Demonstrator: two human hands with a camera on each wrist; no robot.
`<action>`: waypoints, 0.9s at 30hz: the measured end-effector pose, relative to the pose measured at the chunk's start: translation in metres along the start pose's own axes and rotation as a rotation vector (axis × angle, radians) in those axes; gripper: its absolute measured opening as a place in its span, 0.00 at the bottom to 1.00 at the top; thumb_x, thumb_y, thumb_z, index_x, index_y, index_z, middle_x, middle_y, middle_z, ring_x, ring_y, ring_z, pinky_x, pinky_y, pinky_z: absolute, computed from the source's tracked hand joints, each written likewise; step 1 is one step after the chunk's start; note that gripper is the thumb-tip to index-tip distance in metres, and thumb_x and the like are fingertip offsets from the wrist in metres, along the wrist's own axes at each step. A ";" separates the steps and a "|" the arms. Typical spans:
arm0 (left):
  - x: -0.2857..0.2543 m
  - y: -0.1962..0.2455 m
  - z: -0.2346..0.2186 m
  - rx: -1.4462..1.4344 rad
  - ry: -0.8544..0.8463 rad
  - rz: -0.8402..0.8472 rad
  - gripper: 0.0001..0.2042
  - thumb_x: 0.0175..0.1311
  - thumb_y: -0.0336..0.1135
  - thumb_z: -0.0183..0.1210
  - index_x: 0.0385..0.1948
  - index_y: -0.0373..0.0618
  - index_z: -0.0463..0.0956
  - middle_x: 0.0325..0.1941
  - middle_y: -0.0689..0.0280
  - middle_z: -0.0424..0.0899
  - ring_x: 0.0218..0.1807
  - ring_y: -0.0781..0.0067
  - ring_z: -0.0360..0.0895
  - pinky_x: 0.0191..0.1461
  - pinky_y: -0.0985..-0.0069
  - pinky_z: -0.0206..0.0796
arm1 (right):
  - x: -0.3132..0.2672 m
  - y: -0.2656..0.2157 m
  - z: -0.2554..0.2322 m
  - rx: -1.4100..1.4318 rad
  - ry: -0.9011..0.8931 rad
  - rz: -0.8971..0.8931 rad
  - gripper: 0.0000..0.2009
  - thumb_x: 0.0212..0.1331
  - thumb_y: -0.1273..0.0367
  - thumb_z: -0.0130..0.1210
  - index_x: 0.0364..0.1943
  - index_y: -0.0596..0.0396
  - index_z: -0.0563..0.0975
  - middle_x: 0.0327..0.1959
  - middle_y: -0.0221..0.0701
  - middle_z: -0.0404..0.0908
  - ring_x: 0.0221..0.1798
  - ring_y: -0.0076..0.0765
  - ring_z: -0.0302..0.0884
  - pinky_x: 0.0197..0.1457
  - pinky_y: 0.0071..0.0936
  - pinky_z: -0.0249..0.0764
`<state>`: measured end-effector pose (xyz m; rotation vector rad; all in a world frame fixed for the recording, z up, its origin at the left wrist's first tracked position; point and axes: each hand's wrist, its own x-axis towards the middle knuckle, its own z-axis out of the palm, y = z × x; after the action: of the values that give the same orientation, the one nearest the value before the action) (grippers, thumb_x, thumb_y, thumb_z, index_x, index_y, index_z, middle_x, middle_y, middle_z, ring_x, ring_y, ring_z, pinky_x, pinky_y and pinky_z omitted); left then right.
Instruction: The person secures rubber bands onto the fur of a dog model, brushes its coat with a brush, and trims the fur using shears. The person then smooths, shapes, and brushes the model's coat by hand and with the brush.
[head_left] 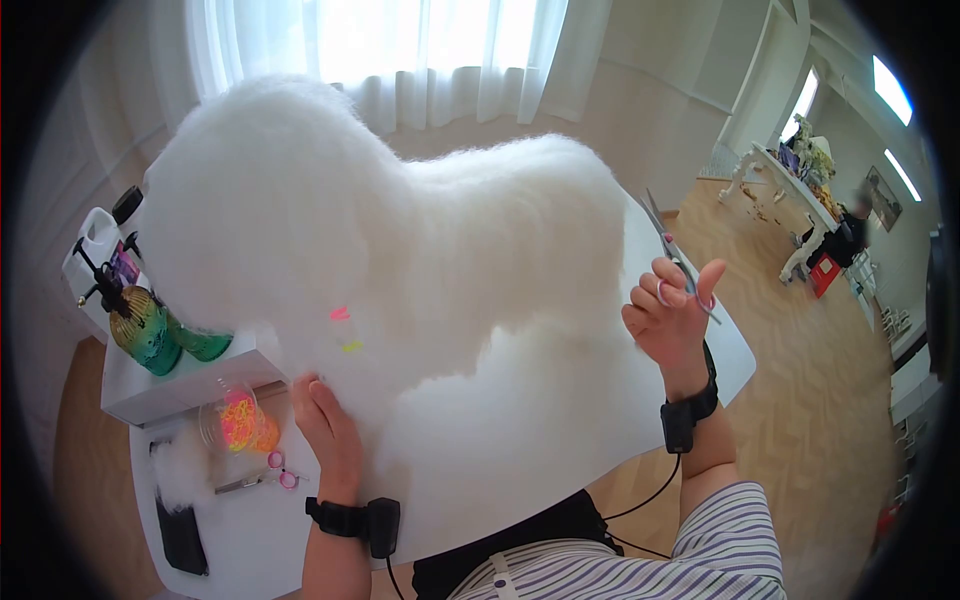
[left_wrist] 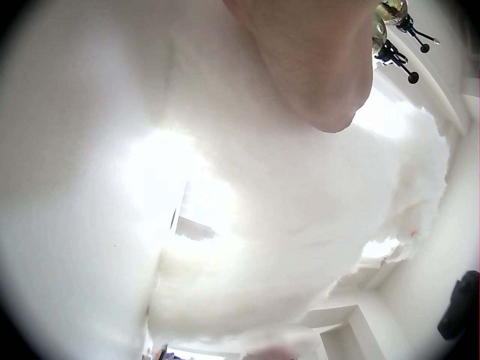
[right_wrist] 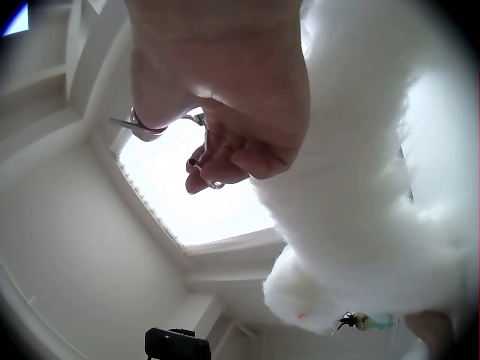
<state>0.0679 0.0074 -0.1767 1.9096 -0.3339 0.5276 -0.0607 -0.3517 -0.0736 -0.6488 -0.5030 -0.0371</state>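
A large dog-shaped figure (head_left: 500,230) with dense white fluffy fur stands on a white table (head_left: 560,420). Small pink and yellow bands (head_left: 341,314) mark the fur low on its head end. My right hand (head_left: 668,320) holds long scissors (head_left: 655,212) with pink-lined rings beside the rear end, blades pointing up and away, thumb raised. In the right wrist view, fingers curl about the scissors' rings (right_wrist: 148,130). My left hand (head_left: 330,435) rests against the fur below the head, its fingers extended along it and partly hidden.
At left, a raised white shelf (head_left: 190,390) bears a pump bottle (head_left: 145,335) and a white jug (head_left: 95,245). Near it lie a cup of colourful bands (head_left: 245,425), other pink-ringed scissors (head_left: 240,484), a fur tuft (head_left: 185,470) and a black flat object (head_left: 182,540). A person (head_left: 850,235) is far right.
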 end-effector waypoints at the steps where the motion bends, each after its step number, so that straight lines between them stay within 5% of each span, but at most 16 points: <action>1: 0.000 -0.001 0.000 0.007 -0.004 0.005 0.16 0.72 0.38 0.37 0.30 0.34 0.64 0.28 0.57 0.65 0.31 0.61 0.63 0.38 0.70 0.58 | -0.007 0.000 -0.010 0.001 0.003 -0.004 0.26 0.53 0.38 0.47 0.31 0.47 0.71 0.27 0.19 0.73 0.28 0.19 0.58 0.31 0.20 0.56; 4: -0.001 -0.005 0.002 -0.032 0.010 -0.031 0.16 0.72 0.39 0.36 0.30 0.35 0.63 0.26 0.59 0.62 0.30 0.64 0.61 0.37 0.72 0.57 | -0.024 0.006 -0.018 0.108 0.012 -0.033 0.28 0.52 0.36 0.44 0.31 0.48 0.71 0.28 0.19 0.73 0.28 0.19 0.57 0.29 0.20 0.55; 6: -0.002 -0.005 0.002 -0.036 0.007 -0.048 0.16 0.72 0.39 0.36 0.30 0.35 0.63 0.26 0.60 0.61 0.29 0.66 0.60 0.36 0.72 0.56 | -0.027 0.009 -0.004 -0.105 0.355 -0.136 0.27 0.57 0.39 0.43 0.29 0.49 0.71 0.24 0.20 0.72 0.25 0.18 0.56 0.28 0.19 0.55; 7: -0.002 -0.005 0.002 -0.041 0.011 -0.064 0.16 0.72 0.40 0.36 0.30 0.35 0.63 0.25 0.61 0.61 0.29 0.67 0.60 0.36 0.73 0.56 | -0.023 0.011 0.009 -0.105 0.357 -0.140 0.27 0.57 0.39 0.43 0.29 0.49 0.71 0.24 0.20 0.72 0.25 0.18 0.56 0.28 0.19 0.55; 9: -0.001 -0.005 0.002 -0.041 0.011 -0.050 0.16 0.72 0.40 0.36 0.30 0.36 0.62 0.25 0.62 0.60 0.29 0.68 0.59 0.35 0.73 0.55 | -0.014 0.015 0.035 -0.308 0.760 -0.092 0.24 0.61 0.42 0.41 0.27 0.49 0.70 0.23 0.21 0.71 0.23 0.18 0.55 0.27 0.17 0.54; 13: -0.001 -0.008 0.002 -0.019 0.019 -0.020 0.16 0.73 0.40 0.36 0.30 0.36 0.62 0.25 0.63 0.60 0.29 0.70 0.58 0.34 0.74 0.54 | -0.051 0.003 -0.016 -0.438 0.487 0.078 0.26 0.62 0.41 0.38 0.27 0.50 0.70 0.25 0.24 0.72 0.23 0.19 0.56 0.27 0.17 0.54; 16: -0.002 -0.004 0.003 -0.051 0.024 -0.050 0.16 0.73 0.40 0.36 0.30 0.37 0.62 0.25 0.63 0.60 0.29 0.70 0.58 0.35 0.75 0.54 | -0.063 0.008 -0.021 -0.471 0.564 0.151 0.28 0.61 0.39 0.37 0.27 0.50 0.70 0.26 0.26 0.72 0.24 0.20 0.57 0.27 0.18 0.55; 21: -0.001 -0.004 0.001 -0.044 0.003 -0.046 0.15 0.73 0.40 0.36 0.30 0.36 0.62 0.25 0.63 0.60 0.29 0.70 0.58 0.35 0.75 0.55 | -0.032 0.031 0.040 -0.234 1.024 0.091 0.26 0.60 0.41 0.41 0.25 0.49 0.69 0.22 0.24 0.71 0.21 0.17 0.56 0.26 0.17 0.53; 25: -0.001 -0.003 0.002 -0.046 0.015 -0.033 0.15 0.72 0.39 0.36 0.30 0.37 0.62 0.25 0.63 0.60 0.29 0.70 0.58 0.35 0.75 0.55 | -0.057 0.029 0.010 -0.520 0.677 -0.053 0.27 0.56 0.38 0.45 0.26 0.50 0.69 0.22 0.24 0.71 0.22 0.18 0.58 0.26 0.16 0.55; 27: -0.002 -0.003 0.003 -0.056 0.013 -0.030 0.15 0.72 0.39 0.36 0.29 0.37 0.62 0.25 0.63 0.60 0.29 0.70 0.58 0.35 0.74 0.55 | -0.053 0.026 0.017 -0.948 0.470 -0.051 0.30 0.51 0.36 0.49 0.26 0.51 0.69 0.22 0.24 0.71 0.23 0.19 0.60 0.25 0.16 0.56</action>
<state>0.0684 0.0060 -0.1805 1.8534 -0.3085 0.5054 -0.1097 -0.3280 -0.1012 -1.5050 -0.0108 -0.4875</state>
